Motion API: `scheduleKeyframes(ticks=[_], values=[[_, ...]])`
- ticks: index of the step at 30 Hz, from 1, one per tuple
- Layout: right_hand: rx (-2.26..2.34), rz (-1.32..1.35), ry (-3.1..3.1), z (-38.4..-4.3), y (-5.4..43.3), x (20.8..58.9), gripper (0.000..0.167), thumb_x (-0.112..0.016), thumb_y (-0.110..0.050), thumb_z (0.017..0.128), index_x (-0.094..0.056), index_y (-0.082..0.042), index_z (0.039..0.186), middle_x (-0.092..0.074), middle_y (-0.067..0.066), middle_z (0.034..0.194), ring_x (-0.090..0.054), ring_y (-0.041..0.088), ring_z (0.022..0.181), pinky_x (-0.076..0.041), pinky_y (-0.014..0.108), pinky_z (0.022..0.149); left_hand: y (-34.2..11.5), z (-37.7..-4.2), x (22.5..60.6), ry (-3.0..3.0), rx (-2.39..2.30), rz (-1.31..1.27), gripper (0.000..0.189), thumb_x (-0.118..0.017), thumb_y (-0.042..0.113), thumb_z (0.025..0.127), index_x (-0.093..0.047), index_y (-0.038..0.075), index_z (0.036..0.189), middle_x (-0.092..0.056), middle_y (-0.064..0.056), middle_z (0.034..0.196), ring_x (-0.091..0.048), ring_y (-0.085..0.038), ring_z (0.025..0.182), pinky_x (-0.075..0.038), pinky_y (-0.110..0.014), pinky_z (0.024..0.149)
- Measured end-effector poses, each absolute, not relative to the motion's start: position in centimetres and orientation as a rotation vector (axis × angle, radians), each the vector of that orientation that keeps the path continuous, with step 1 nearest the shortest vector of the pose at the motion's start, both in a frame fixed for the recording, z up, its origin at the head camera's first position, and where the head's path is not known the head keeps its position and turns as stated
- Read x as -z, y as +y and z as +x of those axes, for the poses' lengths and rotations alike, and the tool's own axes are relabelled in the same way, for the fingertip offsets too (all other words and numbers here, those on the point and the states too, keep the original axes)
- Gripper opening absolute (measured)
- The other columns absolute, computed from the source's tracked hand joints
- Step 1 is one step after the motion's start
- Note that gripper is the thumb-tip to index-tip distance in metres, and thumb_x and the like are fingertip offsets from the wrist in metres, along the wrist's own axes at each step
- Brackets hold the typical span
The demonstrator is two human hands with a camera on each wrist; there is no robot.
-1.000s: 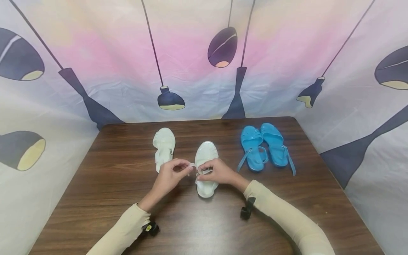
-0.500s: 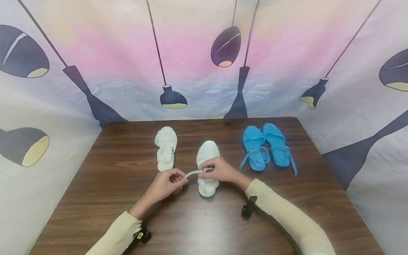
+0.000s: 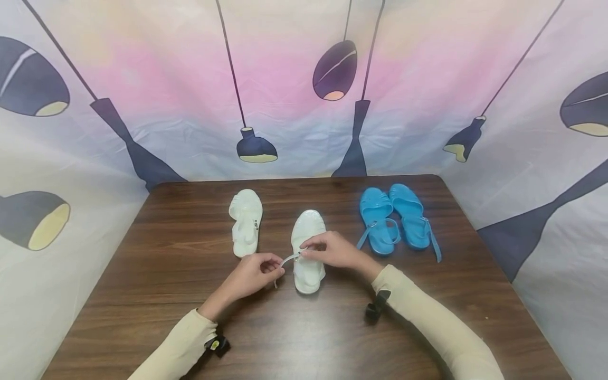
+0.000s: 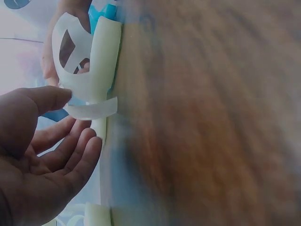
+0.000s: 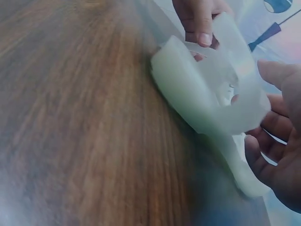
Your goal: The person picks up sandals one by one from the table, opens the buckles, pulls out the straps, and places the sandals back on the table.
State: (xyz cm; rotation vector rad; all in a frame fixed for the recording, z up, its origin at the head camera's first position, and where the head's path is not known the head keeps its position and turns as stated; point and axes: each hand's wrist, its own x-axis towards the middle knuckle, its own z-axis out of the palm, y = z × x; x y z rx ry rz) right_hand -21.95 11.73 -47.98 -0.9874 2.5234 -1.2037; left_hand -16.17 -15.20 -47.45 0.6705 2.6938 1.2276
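A white jelly sandal [image 3: 310,226] lies on the table with its toe pointing away. My left hand [image 3: 258,273] pinches the loose end of its ankle strap [image 3: 287,259], and the tip hangs below the fingers. In the left wrist view the strap [image 4: 96,110] passes between thumb and fingers. My right hand [image 3: 336,250] is over the sandal's middle, fingertips by the small buckle [image 3: 299,254]. Seen from the right wrist, the right thumb and index finger stand apart beside the sandal's heel [image 5: 181,84]. Whether they touch the buckle I cannot tell.
The other white sandal [image 3: 246,221] lies to the left, its buckle on the right side. Two blue sandals [image 3: 377,221] sit together at the back right with loose straps. The brown wooden table [image 3: 190,221] meets a lamp-patterned cloth [image 3: 285,95] behind.
My left hand draws the strap end out to the left and down, then comes slightly back right. My right hand's fingers shift right off the strap near the buckle.
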Motion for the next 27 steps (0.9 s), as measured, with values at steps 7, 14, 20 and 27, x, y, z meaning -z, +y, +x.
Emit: scheduleKeyframes(ticks=[7, 14, 20, 27], values=[[1.199, -0.931, 2.486, -22.0, 12.2, 47.7, 0.026, -0.067, -0.033, 0.100, -0.077, -0.014, 0.116, -0.076, -0.005, 0.107, -0.065, 0.008, 0.088, -0.056, 0.028, 0.080, -13.2, -17.0, 46.8, 2.706, -1.295, 0.593, 0.025, -0.071, 0.025, 0.098, -0.071, 0.005, 0.113, -0.072, 0.001, 0.094, -0.067, -0.008, 0.086, -0.057, -0.026, 0.078], [1.225, -0.928, 2.466, -21.9, 12.0, 48.0, 0.020, -0.071, -0.032, 0.098, -0.078, -0.018, 0.111, -0.075, -0.011, 0.102, -0.062, 0.010, 0.089, -0.055, 0.027, 0.078, -11.3, -17.5, 46.6, 2.709, -1.294, 0.596, 0.022, -0.073, 0.027, 0.096, -0.070, 0.009, 0.109, -0.073, 0.001, 0.093, -0.066, -0.008, 0.083, -0.056, -0.025, 0.075], [1.238, -0.934, 2.510, -21.6, 12.2, 47.7, 0.013, -0.077, -0.025, 0.093, -0.079, -0.018, 0.104, -0.072, -0.011, 0.090, -0.058, 0.012, 0.080, -0.053, 0.027, 0.069, -10.5, -17.6, 46.6, 2.703, -1.317, 0.618, 0.017, -0.078, 0.021, 0.091, -0.071, 0.009, 0.101, -0.072, 0.000, 0.090, -0.064, -0.009, 0.081, -0.056, -0.025, 0.074], [1.240, -0.933, 2.521, -21.3, 12.2, 47.4, 0.012, -0.079, -0.023, 0.092, -0.079, -0.019, 0.103, -0.072, -0.012, 0.090, -0.058, 0.010, 0.079, -0.053, 0.026, 0.069, -10.2, -17.6, 46.9, 2.755, -1.296, 0.597, 0.018, -0.083, 0.020, 0.086, -0.071, 0.012, 0.096, -0.070, 0.002, 0.086, -0.062, -0.008, 0.078, -0.054, -0.024, 0.072]])
